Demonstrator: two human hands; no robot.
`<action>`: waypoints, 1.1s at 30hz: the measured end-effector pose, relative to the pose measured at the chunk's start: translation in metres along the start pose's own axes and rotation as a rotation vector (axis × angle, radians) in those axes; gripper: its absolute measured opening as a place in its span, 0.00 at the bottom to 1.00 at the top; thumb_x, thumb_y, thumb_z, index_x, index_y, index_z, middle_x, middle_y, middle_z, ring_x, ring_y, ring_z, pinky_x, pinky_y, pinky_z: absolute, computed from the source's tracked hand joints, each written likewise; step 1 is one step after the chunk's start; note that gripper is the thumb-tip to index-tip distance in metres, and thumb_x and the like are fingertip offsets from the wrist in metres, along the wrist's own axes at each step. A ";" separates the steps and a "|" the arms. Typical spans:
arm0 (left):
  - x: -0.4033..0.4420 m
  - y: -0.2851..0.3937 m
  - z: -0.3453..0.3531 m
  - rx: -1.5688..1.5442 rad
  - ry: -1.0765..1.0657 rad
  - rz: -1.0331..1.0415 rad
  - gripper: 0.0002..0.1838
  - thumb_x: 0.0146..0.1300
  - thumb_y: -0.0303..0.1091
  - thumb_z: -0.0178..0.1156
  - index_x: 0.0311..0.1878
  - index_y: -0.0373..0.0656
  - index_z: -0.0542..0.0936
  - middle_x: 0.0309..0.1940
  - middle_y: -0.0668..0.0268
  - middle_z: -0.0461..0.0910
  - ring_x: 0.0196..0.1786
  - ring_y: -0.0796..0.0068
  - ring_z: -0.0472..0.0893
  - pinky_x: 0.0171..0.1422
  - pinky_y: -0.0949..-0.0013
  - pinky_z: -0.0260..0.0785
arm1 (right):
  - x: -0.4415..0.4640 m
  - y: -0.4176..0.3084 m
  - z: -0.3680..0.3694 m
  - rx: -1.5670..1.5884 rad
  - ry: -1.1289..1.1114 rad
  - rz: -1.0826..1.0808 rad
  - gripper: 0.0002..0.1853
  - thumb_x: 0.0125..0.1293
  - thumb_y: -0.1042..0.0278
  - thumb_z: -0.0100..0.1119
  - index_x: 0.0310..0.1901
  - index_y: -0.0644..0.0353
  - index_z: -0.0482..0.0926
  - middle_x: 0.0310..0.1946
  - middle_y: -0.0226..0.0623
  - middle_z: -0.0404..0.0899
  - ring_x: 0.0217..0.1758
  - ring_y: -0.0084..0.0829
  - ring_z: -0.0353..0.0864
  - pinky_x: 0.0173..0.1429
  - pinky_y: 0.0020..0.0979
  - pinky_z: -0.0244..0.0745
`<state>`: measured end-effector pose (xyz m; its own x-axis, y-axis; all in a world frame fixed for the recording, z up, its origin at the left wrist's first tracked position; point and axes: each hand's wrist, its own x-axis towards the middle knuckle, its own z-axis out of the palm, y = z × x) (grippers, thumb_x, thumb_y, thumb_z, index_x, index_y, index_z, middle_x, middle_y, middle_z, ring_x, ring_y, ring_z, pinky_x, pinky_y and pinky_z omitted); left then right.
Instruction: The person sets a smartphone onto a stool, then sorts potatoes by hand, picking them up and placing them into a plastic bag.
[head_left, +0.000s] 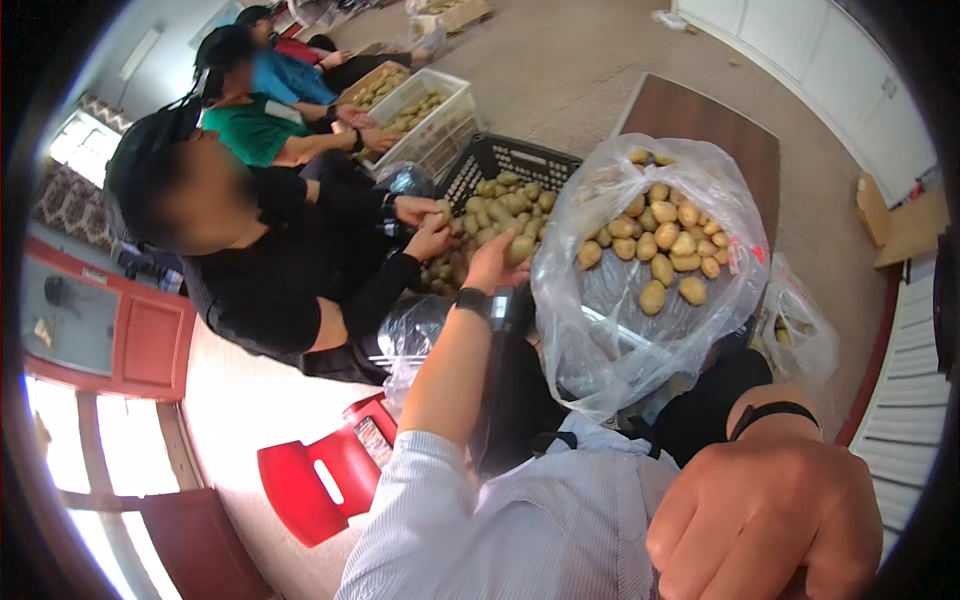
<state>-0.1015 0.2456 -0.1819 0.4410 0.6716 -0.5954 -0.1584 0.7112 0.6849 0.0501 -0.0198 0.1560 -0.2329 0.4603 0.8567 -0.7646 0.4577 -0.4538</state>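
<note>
My left hand [495, 262] reaches over the near side of the black crate [520, 155], its fingers closed round a brown oval kiwifruit [520, 248]. Many similar greenish-brown kiwifruit [492, 210] fill that crate. Close to the camera at lower right is my right hand [775, 525], its fingers curled in; its palm side is hidden, so I cannot tell what it holds. In front of me a clear plastic bag [570, 330] stands wide open, with lighter brown kiwifruit [660, 235] heaped on its far side.
At my left a person in black [270, 260] handles kiwifruit at the same crate. Further back, other people sit by a white crate [455, 95]. A red chair [305, 490] with a phone [373, 440] stands at lower left. Beyond my bag is a brown board [735, 140]; another bag [800, 330] lies right.
</note>
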 end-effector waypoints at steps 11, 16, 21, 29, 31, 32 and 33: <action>0.018 -0.010 -0.018 -0.147 0.018 0.035 0.23 0.66 0.49 0.60 0.57 0.45 0.71 0.43 0.54 0.75 0.37 0.57 0.76 0.34 0.58 0.74 | -0.010 -0.006 -0.009 -0.936 -0.288 0.029 0.10 0.53 0.76 0.55 0.38 0.56 0.80 0.23 0.31 0.71 0.22 0.29 0.70 0.22 0.27 0.63; 0.011 -0.005 -0.014 -0.182 0.103 0.026 0.22 0.66 0.46 0.59 0.55 0.41 0.73 0.42 0.56 0.79 0.36 0.59 0.81 0.32 0.65 0.77 | -0.023 -0.002 -0.002 -0.819 -0.366 0.210 0.05 0.60 0.74 0.53 0.31 0.66 0.77 0.27 0.34 0.74 0.25 0.32 0.76 0.25 0.29 0.70; 0.010 -0.006 -0.022 -0.351 0.227 0.061 0.23 0.68 0.41 0.58 0.61 0.40 0.66 0.55 0.52 0.72 0.47 0.51 0.77 0.47 0.52 0.79 | -0.025 0.005 0.020 -1.009 0.140 -0.035 0.26 0.43 0.72 0.67 0.48 0.40 0.84 0.21 0.23 0.69 0.23 0.28 0.67 0.22 0.29 0.62; 0.036 -0.010 -0.046 -0.327 0.310 0.045 0.18 0.70 0.35 0.54 0.57 0.36 0.69 0.55 0.51 0.73 0.54 0.49 0.75 0.52 0.49 0.78 | -0.102 0.011 -0.079 -1.216 0.403 0.463 0.17 0.60 0.77 0.58 0.53 0.62 0.78 0.26 0.33 0.75 0.25 0.30 0.74 0.31 0.27 0.68; 0.033 -0.008 -0.047 -0.375 0.330 0.009 0.19 0.70 0.36 0.54 0.60 0.37 0.67 0.56 0.54 0.72 0.55 0.51 0.75 0.55 0.49 0.78 | -0.137 0.033 -0.121 -1.284 0.557 0.699 0.18 0.61 0.76 0.57 0.55 0.60 0.76 0.28 0.36 0.77 0.30 0.34 0.78 0.34 0.30 0.71; 0.028 -0.007 -0.042 -0.370 0.338 0.035 0.20 0.70 0.35 0.54 0.60 0.38 0.66 0.56 0.53 0.72 0.55 0.51 0.75 0.55 0.49 0.78 | -0.159 0.041 -0.142 -1.394 0.579 0.784 0.19 0.61 0.74 0.58 0.55 0.58 0.76 0.31 0.38 0.78 0.33 0.38 0.79 0.36 0.34 0.73; 0.022 -0.007 -0.038 -0.365 0.348 0.065 0.20 0.70 0.35 0.54 0.61 0.38 0.66 0.56 0.53 0.72 0.55 0.51 0.75 0.56 0.49 0.78 | -0.186 0.047 -0.161 -1.501 0.598 0.869 0.20 0.61 0.72 0.58 0.56 0.56 0.75 0.34 0.41 0.79 0.36 0.42 0.81 0.38 0.38 0.75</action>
<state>-0.1244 0.2634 -0.2152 0.1089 0.7023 -0.7035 -0.5017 0.6498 0.5710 0.1542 0.0386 -0.0639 0.2545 0.9349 0.2474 0.6395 0.0292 -0.7683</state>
